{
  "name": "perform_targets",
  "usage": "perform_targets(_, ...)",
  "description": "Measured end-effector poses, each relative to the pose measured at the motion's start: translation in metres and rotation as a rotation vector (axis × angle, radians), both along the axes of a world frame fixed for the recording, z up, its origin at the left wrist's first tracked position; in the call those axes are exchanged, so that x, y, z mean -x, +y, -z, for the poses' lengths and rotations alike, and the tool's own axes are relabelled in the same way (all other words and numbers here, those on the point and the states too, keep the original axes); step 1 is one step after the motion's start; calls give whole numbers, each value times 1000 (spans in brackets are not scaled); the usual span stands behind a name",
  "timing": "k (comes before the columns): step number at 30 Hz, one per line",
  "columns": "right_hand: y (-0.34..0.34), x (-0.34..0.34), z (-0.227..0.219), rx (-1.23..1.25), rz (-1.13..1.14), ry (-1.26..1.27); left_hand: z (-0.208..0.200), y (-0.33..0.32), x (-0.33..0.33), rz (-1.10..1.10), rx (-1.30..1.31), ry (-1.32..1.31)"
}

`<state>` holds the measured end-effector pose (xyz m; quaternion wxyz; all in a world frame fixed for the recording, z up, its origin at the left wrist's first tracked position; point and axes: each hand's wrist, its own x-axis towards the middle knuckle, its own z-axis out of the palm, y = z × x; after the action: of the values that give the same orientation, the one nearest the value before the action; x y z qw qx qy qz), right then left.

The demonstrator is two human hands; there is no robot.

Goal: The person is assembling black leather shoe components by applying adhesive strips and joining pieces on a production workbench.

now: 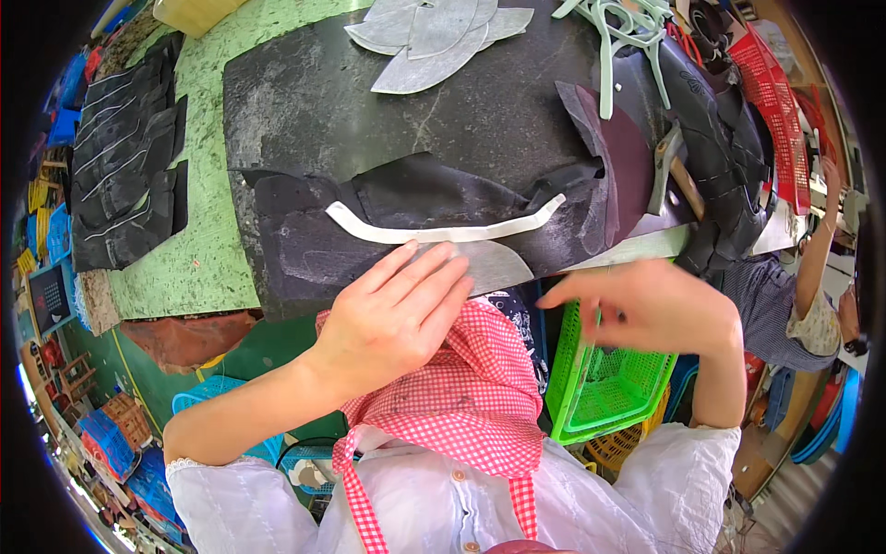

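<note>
My left hand (399,301) lies flat with fingers stretched out at the near edge of the worktable. Its fingertips rest over a grey curved flat piece (498,264), close below a bent white strip (443,234). Both lie on a black sheet of material (300,222), which is folded up behind the strip. To the right, my right hand (651,305) hovers past the table edge, above a green plastic basket (604,397). It is slightly blurred, its fingers apart and partly bent, and no object shows in it.
Several grey leaf-shaped pieces (438,42) lie at the back on a dark board (314,102). A hammer (678,171) sits right, near pale green strips (609,37) and a red basket (771,120). Black pieces (125,152) are stacked left. Another person's arm (817,249) shows far right.
</note>
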<state>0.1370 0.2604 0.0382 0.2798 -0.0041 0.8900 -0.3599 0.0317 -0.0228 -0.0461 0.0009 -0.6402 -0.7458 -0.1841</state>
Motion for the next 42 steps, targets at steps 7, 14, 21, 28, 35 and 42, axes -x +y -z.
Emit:
perform_targets(7,-29,74,68,-194,84,906,-4,2,0,5,-20,1)
perform_targets(14,-47,110,58,93,32,771,3,-1,0,-20,-49,-50)
perform_targets(21,-54,76,78,74,-180,759,3,-5,6,2,-96,-92)
perform_targets(28,-68,63,79,-78,-150,886,7,-26,11,55,-148,-125)
perform_targets(35,-66,62,63,-77,-93,838,9,-25,15,86,-175,-141)
perform_targets(42,-16,9,-5,156,-266,-4,9,-22,15,91,-184,-176)
